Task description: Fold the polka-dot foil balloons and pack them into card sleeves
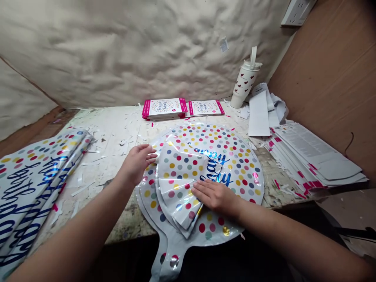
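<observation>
Beige, crumpled sheeting (117, 58) covers the wall across the top of the frame, and beneath it I see a worn, pale desk (117, 125) stretching over the middle. A brown panel (326, 78) closes off the upper right. At the centre of the frame lie flat, dotted balloons (246, 160), stacked, their necks pointing to the bottom edge. More balloons with dark blue lettering hang in a folded pile (35, 184) at the lower left. On top of the central stack, a little left of its middle, sits a folded balloon (176, 168), doubled over on itself in pleats.

At the right, white cards (320, 156) with pink edges fan out in a leaning heap. Behind them stands a cream tumbler (244, 84) with hearts, handle up, beside curling paper strips (260, 113). Two piles of pink-bordered packs (164, 109) line the desk's far side.

The right hand (217, 196) lies palm down, fingers extended, on the folded balloon's right part. The left hand (141, 162) is loosely bent and unclenched at the stack's left edge; whether its fingertips touch I cannot tell. Smallest are the paper scraps (84, 188) littering the desk.
</observation>
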Available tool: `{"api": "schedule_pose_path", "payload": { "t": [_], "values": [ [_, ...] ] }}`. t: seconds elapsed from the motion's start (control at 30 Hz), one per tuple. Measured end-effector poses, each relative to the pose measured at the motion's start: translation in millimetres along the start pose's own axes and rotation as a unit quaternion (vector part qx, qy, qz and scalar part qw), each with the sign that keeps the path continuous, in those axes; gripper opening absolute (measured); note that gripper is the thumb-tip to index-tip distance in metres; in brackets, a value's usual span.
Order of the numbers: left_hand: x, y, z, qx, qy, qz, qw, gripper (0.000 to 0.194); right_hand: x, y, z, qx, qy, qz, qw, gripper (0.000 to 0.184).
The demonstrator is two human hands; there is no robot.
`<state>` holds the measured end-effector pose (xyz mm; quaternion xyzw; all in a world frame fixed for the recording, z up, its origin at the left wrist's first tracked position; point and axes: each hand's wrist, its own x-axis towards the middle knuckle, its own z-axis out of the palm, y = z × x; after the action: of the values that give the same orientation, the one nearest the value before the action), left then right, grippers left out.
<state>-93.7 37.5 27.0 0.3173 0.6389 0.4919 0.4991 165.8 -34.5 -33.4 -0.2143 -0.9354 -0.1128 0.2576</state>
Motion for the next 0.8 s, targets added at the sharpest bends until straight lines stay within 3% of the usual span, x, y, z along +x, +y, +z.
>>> {"api": "schedule_pose_path", "payload": {
  "t": [0.07,0.13,0.27,0.33,0.53,0.63,0.7,0.77,0.8],
  "values": [
    [22.9,11.7,6.9,0.014,-0.046,-0.055,0.997,0.021,0.7,0.0,0.4,0.004,0.004,0.002,1.000,0.024],
    [36.7,19.5,12.7,0.025,-0.112,-0.116,0.987,0.030,1.0,0.1,1.8,0.006,0.009,0.005,1.000,0.024],
    [45.1,17.7,20.2,-0.020,-0.300,-0.276,0.913,0.036,-0.4,0.2,5.2,0.007,0.004,0.010,1.000,0.025],
    [45.6,9.7,25.9,-0.061,-0.336,-0.309,0.887,0.033,-1.4,0.0,6.6,0.009,-0.001,0.013,1.000,0.026],
    [40.3,-10.8,50.8,-0.095,-0.344,-0.333,0.873,0.033,-3.4,1.1,8.5,0.016,0.010,0.027,0.999,0.025],
    [43.9,-5.3,46.7,-0.066,-0.316,-0.301,0.897,0.038,-4.6,3.8,7.1,0.026,-0.004,0.033,0.999,0.025],
    [53.1,4.0,35.3,-0.044,-0.270,-0.224,0.936,0.048,-5.5,5.2,5.8,0.034,-0.014,0.028,0.999,0.026],
    [63.3,13.7,22.5,-0.003,-0.155,-0.073,0.985,0.057,-6.4,5.5,4.7,0.040,-0.021,0.027,0.999,0.026],
    [66.2,17.1,18.0,0.024,-0.085,0.014,0.996,0.058,-6.8,5.3,4.4,0.043,-0.025,0.028,0.998,0.027]
  ]
}}
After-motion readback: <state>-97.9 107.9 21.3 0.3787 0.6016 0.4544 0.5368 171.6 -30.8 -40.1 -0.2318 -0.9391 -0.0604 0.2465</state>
